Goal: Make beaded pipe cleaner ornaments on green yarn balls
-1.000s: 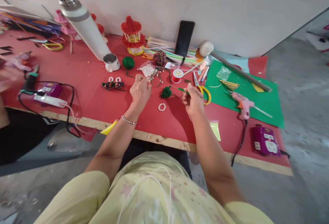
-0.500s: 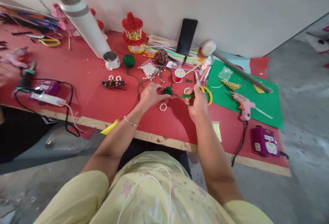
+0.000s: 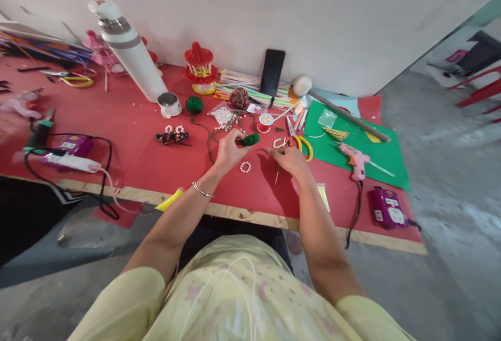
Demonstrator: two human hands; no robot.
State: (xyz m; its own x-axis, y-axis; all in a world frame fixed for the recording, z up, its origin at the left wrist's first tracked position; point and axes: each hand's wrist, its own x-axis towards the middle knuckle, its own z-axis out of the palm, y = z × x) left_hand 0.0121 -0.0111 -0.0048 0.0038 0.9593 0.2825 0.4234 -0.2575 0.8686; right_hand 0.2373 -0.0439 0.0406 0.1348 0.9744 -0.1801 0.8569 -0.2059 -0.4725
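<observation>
Between the thumb and fingers of my left hand point(image 3: 231, 149) is a small dark green crocheted yarn piece point(image 3: 250, 139). My right hand point(image 3: 291, 161) is closed on a crochet hook point(image 3: 277, 174), its thin shaft pointing down toward me. The fingertips of that hand also pinch a dark strand point(image 3: 261, 149) near the green piece. Just below the left fingertips lies a ring of white beads point(image 3: 245, 167). Yellow-handled scissors point(image 3: 306, 148) rest right behind my right hand. A green yarn ball point(image 3: 194, 104) sits farther back, its strand trailing across the table.
Behind my hands are a thread spool point(image 3: 265, 121), a bag of white beads point(image 3: 224, 116) and a multicoloured yarn ball point(image 3: 239, 98). At left stand a white bottle point(image 3: 135, 61) and a metal cup point(image 3: 169, 106). A pink glue gun point(image 3: 355, 161) lies on green sheet point(image 3: 383, 166) at right.
My right hand has turned so the hook swings from pointing left at the green piece to pointing down, away from it. The fingertips now pinch a strand. The view has shifted slightly.
</observation>
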